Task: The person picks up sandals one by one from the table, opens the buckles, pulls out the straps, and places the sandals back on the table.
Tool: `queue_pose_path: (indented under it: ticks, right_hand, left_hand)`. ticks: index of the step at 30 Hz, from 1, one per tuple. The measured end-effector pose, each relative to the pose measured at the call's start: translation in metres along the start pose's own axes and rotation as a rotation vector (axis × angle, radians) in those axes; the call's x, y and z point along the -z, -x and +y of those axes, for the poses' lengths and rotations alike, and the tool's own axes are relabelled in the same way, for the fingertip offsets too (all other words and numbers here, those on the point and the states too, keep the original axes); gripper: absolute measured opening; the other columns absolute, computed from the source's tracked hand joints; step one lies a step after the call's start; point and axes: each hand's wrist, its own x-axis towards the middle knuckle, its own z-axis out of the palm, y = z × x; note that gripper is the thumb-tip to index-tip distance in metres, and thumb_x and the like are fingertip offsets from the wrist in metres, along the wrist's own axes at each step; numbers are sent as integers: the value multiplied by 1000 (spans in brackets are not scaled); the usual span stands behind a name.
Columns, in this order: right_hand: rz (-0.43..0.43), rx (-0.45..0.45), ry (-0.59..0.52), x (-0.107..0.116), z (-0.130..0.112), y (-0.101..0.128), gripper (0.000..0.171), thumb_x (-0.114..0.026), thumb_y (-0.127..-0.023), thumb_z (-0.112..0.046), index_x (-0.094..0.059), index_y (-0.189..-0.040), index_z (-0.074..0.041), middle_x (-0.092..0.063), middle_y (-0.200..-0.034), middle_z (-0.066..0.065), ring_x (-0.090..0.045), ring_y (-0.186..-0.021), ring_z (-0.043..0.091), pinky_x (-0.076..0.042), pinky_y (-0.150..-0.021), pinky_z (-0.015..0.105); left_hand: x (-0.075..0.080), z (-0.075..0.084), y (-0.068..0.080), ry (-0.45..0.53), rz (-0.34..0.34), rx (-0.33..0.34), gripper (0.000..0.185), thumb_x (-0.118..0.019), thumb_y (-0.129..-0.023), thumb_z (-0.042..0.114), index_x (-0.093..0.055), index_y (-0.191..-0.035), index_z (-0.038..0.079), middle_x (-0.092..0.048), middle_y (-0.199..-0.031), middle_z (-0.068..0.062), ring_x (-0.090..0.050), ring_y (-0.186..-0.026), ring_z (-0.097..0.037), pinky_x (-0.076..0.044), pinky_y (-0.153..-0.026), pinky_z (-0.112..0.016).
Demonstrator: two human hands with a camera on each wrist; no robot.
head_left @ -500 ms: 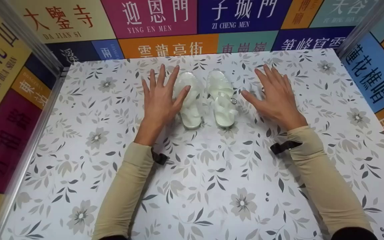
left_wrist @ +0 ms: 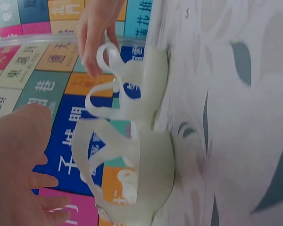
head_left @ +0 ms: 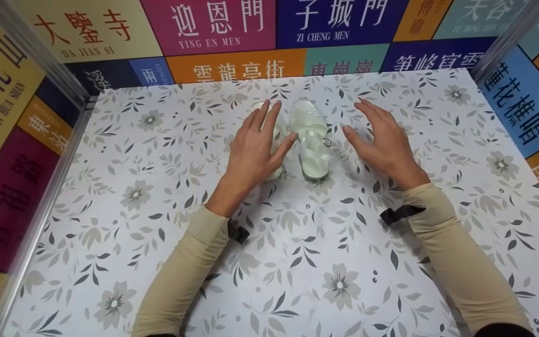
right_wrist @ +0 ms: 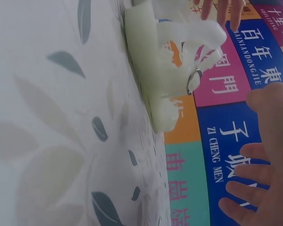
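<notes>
Two pale green, glossy sandals stand side by side, soles down, toes toward the back wall. The left sandal is mostly hidden in the head view by my left hand, which hovers over it with fingers extended and thumb spread. In the left wrist view a gap shows between that hand and the straps. The right sandal has a small metal buckle on its outer side. To its right, apart from it, my right hand hangs above the table with fingers loosely extended, holding nothing.
A white table with a grey leaf and flower print lies under everything. Colourful panels with large characters stand along the back and both sides. Each wrist wears a black strap over a tan sleeve.
My left hand has moved right, from the left sandal's outer side to over it. My right hand has shifted only slightly, its fingers a little lower. The sandals have stayed put.
</notes>
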Motion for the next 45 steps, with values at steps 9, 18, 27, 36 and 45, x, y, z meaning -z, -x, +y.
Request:
queue_pose_path:
  ticks: [9, 18, 27, 36, 45]
  right_hand:
    - [18, 83, -110, -8, -5, 5, 59, -65, -108, -45, -54, -158, -16, -55, -163, 11, -54, -149, 34, -53, -114, 57]
    - [-29, 76, -189, -17, -9, 10, 57, -65, -109, -38, -54, -157, -10, -59, -158, 14, -61, -141, 39, -61, -105, 54]
    - [-85, 80, -260, -27, -9, 14, 52, -65, -109, -31, -56, -155, -6, -61, -155, 18, -68, -132, 39, -64, -99, 50]
    - [-193, 32, -331, -37, -7, 17, 50, -63, -111, -32, -58, -153, -7, -62, -154, 19, -70, -133, 37, -60, -106, 54]
    - [-250, -49, -445, -45, -9, 18, 44, -66, -110, -27, -62, -150, -9, -67, -148, 15, -69, -134, 32, -58, -110, 35]
  left_hand:
    - [-8, 26, 6, 77, -67, -52, 80, -50, -111, 61, -31, -171, 11, -37, -175, -17, -44, -158, -36, -46, -125, -50]
    - [-19, 47, 8, 148, -130, -95, 77, -57, -112, 48, -29, -170, 6, -33, -176, -20, -44, -157, -37, -48, -124, -46]
    - [-32, 65, 9, 209, -145, -127, 77, -66, -108, 32, -30, -166, -3, -37, -170, -29, -49, -153, -41, -44, -127, -45]
    - [-45, 72, 16, 241, -156, -49, 88, -69, -106, 33, -20, -168, -5, -22, -174, -34, -40, -159, -42, -38, -131, -44]
    - [-55, 67, 21, 374, -269, 94, 102, -67, -107, 38, 2, -172, 3, -9, -176, -38, -34, -160, -47, -39, -129, -54]
